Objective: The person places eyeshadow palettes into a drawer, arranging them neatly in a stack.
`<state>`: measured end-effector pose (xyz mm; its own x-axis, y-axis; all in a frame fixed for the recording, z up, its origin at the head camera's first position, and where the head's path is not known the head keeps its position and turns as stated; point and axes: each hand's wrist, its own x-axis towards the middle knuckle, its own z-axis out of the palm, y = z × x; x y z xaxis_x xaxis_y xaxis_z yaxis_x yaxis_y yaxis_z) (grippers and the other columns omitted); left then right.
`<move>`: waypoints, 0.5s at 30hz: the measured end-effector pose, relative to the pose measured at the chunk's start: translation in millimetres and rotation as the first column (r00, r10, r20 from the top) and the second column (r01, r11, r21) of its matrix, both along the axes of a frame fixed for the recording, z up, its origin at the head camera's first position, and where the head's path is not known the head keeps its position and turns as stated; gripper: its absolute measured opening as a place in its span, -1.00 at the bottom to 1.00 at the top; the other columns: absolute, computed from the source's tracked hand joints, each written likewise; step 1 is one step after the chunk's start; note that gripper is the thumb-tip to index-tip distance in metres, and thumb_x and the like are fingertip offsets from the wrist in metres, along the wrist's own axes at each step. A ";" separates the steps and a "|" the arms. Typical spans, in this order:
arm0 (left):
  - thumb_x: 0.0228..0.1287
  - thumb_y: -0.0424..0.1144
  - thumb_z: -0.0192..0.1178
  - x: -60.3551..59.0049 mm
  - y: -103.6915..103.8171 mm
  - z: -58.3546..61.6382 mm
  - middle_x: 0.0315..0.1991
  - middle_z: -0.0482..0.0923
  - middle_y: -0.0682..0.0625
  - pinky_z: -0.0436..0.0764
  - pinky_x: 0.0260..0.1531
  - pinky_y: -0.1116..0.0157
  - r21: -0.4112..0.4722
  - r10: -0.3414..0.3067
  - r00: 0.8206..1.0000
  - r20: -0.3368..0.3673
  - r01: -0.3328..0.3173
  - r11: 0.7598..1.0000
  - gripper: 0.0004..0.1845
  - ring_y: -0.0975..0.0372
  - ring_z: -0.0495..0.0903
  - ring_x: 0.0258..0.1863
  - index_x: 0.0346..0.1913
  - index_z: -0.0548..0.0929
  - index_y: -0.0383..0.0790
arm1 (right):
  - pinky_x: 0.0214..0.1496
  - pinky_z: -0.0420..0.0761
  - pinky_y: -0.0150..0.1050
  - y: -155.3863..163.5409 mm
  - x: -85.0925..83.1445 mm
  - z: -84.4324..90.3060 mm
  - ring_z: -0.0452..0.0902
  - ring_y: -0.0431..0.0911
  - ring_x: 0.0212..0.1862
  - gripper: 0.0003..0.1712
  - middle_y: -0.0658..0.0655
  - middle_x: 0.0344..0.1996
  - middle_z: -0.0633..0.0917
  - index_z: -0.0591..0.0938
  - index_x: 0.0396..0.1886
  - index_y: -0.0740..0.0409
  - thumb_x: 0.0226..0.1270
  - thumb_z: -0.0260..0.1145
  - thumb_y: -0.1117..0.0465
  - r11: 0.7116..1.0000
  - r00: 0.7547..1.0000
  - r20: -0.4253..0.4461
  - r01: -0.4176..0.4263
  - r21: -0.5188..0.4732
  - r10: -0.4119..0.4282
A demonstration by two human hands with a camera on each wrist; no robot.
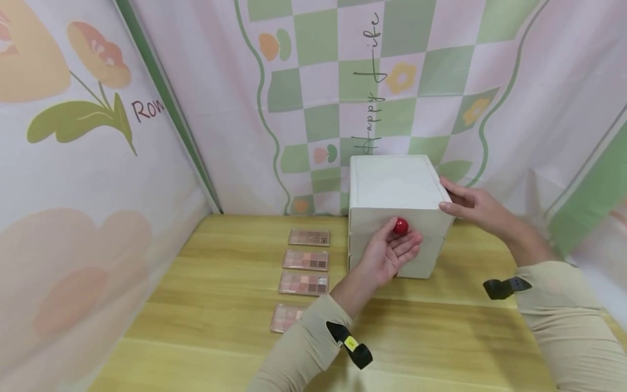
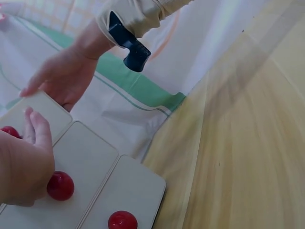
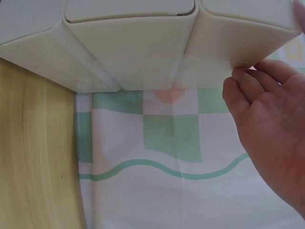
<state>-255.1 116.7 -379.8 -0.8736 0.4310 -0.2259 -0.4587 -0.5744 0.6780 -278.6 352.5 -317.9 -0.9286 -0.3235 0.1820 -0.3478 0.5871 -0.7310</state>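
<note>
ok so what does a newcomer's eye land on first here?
Probably the glossy red top knob on the front of the white box, with the left hand right at it and the right hand on the box's right side. Next, the four makeup palettes in a column on the table left of the box, then the green-checked curtain behind.

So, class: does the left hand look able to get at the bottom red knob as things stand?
Probably yes. In the left wrist view the bottom red knob stands uncovered, with nothing in front of it, and the left hand is above, by the top knob.
</note>
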 end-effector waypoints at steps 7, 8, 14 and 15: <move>0.43 0.10 0.16 -1.9 0.6 2.7 0.00 0.76 -0.25 0.63 0.23 0.08 -0.094 0.007 1.000 -0.012 -0.008 0.996 -0.55 -0.02 0.71 0.13 -0.14 0.75 -0.27 | 0.06 0.37 -0.83 -0.3 1.0 0.4 0.18 -0.76 0.22 -0.19 0.41 0.59 0.00 0.02 0.62 0.21 0.56 0.18 0.18 1.000 1.000 0.004 0.004 -0.008 -0.004; 0.42 0.10 0.18 -2.2 0.9 3.3 0.00 0.76 -0.26 0.63 0.22 0.07 -0.100 0.012 1.000 -0.011 -0.013 0.995 -0.55 -0.03 0.71 0.13 -0.14 0.75 -0.27 | 0.06 0.37 -0.83 -0.4 1.0 0.3 0.18 -0.78 0.20 -0.18 0.40 0.59 0.01 0.02 0.62 0.20 0.55 0.19 0.18 1.000 1.000 0.007 0.010 -0.010 -0.010; 0.32 0.05 0.29 -3.0 3.0 6.7 -0.18 0.81 -0.21 0.69 0.13 0.06 -0.130 0.068 0.998 -0.002 -0.067 0.989 -0.59 -0.04 0.77 0.03 -0.21 0.76 -0.30 | 0.06 0.38 -0.83 -1.1 0.7 0.4 0.18 -0.78 0.19 -0.18 0.41 0.59 0.02 0.03 0.62 0.23 0.55 0.19 0.19 1.000 1.000 0.007 0.013 -0.013 -0.013; 0.31 0.04 0.30 -3.0 3.2 7.2 -0.19 0.81 -0.22 0.70 0.11 0.06 -0.135 0.074 0.997 -0.003 -0.074 0.988 -0.60 -0.04 0.77 0.02 -0.23 0.77 -0.30 | 0.06 0.38 -0.83 -1.3 0.5 0.5 0.18 -0.78 0.19 -0.18 0.41 0.59 0.02 0.03 0.62 0.24 0.55 0.19 0.19 1.000 1.000 0.008 0.015 -0.013 -0.015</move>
